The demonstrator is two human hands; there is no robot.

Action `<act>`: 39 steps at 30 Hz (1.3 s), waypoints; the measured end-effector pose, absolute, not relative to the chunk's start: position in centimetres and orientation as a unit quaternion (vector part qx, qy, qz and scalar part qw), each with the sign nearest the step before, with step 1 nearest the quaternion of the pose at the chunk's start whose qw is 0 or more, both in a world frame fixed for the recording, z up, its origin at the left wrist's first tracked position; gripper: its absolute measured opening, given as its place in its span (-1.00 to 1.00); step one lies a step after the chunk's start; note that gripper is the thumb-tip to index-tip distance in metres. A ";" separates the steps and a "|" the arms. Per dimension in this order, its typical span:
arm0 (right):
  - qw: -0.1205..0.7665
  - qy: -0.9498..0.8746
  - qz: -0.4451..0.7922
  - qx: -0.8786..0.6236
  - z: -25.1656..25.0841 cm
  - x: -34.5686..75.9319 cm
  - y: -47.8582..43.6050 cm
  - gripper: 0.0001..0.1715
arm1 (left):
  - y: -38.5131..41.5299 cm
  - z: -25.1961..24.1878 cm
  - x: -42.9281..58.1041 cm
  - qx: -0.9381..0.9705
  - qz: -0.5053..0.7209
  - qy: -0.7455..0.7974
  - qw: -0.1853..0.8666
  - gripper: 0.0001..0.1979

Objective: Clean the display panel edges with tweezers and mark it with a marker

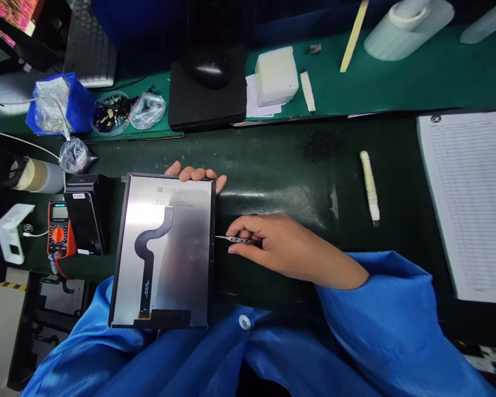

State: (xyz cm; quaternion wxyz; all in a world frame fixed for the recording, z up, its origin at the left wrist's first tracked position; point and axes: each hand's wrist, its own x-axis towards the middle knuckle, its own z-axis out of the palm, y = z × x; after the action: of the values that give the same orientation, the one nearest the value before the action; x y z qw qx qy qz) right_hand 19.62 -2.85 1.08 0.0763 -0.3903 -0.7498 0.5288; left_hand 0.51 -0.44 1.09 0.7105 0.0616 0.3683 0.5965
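The right hand [289, 251] pinches thin tweezers [237, 240], their tip touching the screen panel [182, 264] on its 3 o'clock edge, while the left hand [196, 175] curls its fingers over the 12 o'clock edge, holding the panel back side up at the near edge of the bench. It looks light, thin and stiff, probably fragile and slick, so best gripped by its bare rims, clear of the ribbon cable [146, 259]. A phone [85, 223] and meter [58, 229] crowd it at 9 o'clock, while the dark mat [281, 165] lies open toward 3 o'clock, up to a white stick [370, 184] at 2 o'clock
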 end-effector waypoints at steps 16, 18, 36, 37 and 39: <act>0.092 -0.779 0.498 -0.370 1.0 19.6 -2.8 -0.79 | -0.2 0.4 0.2 0.050 0.598 0.358 0.715 -0.59; 0.096 -0.790 0.485 -0.362 1.0 19.6 -2.8 -0.73 | -0.3 0.4 0.2 0.044 0.602 0.349 0.716 -0.58; 0.070 -0.743 0.536 -0.395 1.1 19.5 -2.8 -0.78 | -0.8 1.1 0.3 -0.003 0.587 0.286 0.757 -0.61; 0.070 -0.742 0.537 -0.395 1.1 19.5 -2.8 -0.78 | -0.8 1.1 0.4 -0.003 0.588 0.289 0.756 -0.61; 0.076 -0.759 0.523 -0.381 1.0 19.5 -2.8 -0.80 | -0.7 1.0 0.4 -0.001 0.593 0.288 0.752 -0.60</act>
State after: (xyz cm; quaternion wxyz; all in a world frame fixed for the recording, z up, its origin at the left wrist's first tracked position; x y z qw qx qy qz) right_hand 19.53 -2.75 0.97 0.0756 -0.3808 -0.7586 0.5233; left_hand 0.38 -0.68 1.03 0.7515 -0.0006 0.2881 0.5935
